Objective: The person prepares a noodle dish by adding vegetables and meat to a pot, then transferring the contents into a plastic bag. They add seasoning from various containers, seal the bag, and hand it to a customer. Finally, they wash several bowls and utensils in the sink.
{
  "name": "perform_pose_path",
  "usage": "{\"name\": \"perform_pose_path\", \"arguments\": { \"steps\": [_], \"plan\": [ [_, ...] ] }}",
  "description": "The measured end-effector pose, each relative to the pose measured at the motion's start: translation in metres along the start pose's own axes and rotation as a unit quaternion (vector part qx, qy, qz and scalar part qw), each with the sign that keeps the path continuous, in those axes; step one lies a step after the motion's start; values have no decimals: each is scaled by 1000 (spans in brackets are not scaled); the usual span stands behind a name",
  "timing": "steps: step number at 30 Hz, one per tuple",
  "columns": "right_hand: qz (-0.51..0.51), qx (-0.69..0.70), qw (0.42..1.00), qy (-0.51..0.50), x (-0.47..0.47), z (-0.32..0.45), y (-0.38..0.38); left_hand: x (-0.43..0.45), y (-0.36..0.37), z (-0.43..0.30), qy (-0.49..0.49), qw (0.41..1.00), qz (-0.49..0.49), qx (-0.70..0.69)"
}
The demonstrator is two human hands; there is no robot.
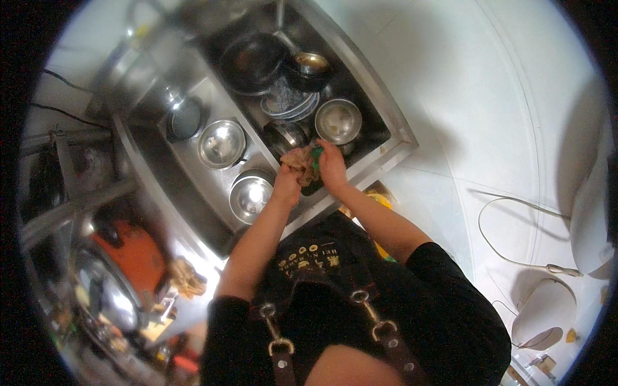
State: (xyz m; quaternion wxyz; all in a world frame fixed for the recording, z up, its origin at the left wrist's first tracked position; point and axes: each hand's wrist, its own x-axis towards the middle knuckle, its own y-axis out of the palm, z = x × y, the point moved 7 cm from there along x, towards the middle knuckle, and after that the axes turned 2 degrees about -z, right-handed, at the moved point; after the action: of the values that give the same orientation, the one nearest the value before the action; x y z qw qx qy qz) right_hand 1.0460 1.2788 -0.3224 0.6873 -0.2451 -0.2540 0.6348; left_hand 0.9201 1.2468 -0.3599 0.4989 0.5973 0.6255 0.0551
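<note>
My left hand (pixel 287 186) grips a crumpled brown cloth (pixel 300 163) over the near end of the right sink basin (pixel 364 108). Close beside it, my right hand (pixel 333 166) is closed around a green scouring pad or sponge (pixel 316 157) pressed against the cloth. Just beyond my hands lie a metal bowl (pixel 339 120), a tilted metal vessel (pixel 287 137) and stacked dishes (pixel 292 103). Farther up the same basin are a dark frying pan (pixel 252 62) and a small pan with brownish liquid (pixel 311 63).
Shiny metal bowls (pixel 222 144) and a dark round vessel (pixel 185 120) stand in the left basin. A metal divider (pixel 241 108) separates both basins. At lower left, an orange board (pixel 135 255) and a large metal lid or bowl (pixel 108 287) crowd a counter. A pale cable (pixel 483 227) hangs at right.
</note>
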Motion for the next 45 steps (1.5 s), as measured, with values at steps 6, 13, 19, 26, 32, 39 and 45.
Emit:
{"name": "perform_pose_path", "arguments": {
  "steps": [6, 13, 19, 26, 32, 39, 45],
  "plan": [
    [14, -30, 998, -62, 1, 4, 0, 2, 4, -4, 6, 999, 17, 35],
    [77, 6, 997, -16, 6, 14, -6, -8, 14, -15, -25, 1000, 2, 2],
    [69, -38, 996, -31, 3, 1, 5, 12, -21, 8, -2, 1000, -14, -2],
    [110, -9, 990, -86, 52, 58, -18, -22, -40, -63, 48, 985, 64, -155],
    [146, -21, 974, -173, 152, 183, 39, -40, -92, -125, 111, 966, -42, -232],
    [111, -229, 821, -510, 233, 316, 173, -5, -169, -134, 103, 956, -174, -213],
    [238, -214, 890, -325, 321, 278, 236, 29, -190, -128, 100, 946, -202, -234]
  ]
}}
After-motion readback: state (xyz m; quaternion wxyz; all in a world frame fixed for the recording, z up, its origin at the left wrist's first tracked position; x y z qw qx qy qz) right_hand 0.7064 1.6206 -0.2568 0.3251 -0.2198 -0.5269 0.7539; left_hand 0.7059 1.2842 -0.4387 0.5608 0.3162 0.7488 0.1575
